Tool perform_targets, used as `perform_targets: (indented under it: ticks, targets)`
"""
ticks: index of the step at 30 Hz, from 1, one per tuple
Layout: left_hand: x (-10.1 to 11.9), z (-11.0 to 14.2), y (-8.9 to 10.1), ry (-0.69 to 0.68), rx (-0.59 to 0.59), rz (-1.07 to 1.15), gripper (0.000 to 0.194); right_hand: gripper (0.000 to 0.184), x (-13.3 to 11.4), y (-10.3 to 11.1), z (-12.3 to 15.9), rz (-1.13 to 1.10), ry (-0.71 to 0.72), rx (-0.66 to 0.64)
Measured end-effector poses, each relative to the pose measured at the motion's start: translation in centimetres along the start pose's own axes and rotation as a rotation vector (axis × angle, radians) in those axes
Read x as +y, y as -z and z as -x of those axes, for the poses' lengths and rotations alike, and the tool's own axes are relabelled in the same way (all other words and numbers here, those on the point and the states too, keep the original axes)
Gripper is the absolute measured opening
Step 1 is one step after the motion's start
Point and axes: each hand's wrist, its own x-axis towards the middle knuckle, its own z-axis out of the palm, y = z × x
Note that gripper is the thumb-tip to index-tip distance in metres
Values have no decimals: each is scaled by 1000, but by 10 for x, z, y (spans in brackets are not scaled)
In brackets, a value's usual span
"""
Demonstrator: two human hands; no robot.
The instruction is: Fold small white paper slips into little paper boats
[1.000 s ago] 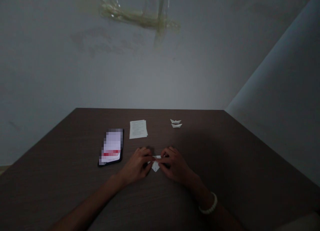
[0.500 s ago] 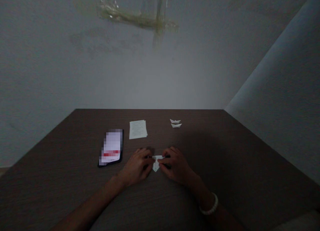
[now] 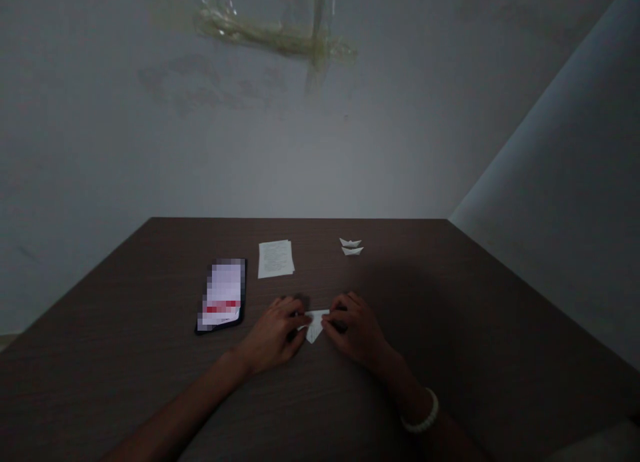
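A small folded piece of white paper (image 3: 315, 327) lies on the table between my hands, its lower end coming to a point toward me. My left hand (image 3: 277, 330) pinches its left edge between thumb and fingers. On the other side my right hand (image 3: 356, 332) grips the right edge with thumb and fingertips. Both edges of the paper are partly covered by my fingers. Farther back stand two little paper boats (image 3: 351, 247), one close behind the other.
A phone (image 3: 223, 295) with a lit, blurred screen lies left of my left hand. Beyond my hands is a short stack of printed paper sheets (image 3: 276, 259). The brown table (image 3: 150, 275) meets a wall at the back and another on the right.
My right hand has shifted slightly to the right along the paper, so more of the paper's middle shows. My left hand has hardly moved.
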Motion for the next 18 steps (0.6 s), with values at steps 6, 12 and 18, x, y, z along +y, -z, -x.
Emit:
perform_targets:
  ticks: [6,12,18]
  targets:
    - [2,1,0,-13,-27,-39,27,8,1,-9,-5,8,-66,59]
    - [2,1,-1,-23,-12,-34,27,9,-9,-13,-10,-14,-206,107]
    - [0,1,-2,-28,-6,-21,27,13,-18,-14,-11,10,-289,128]
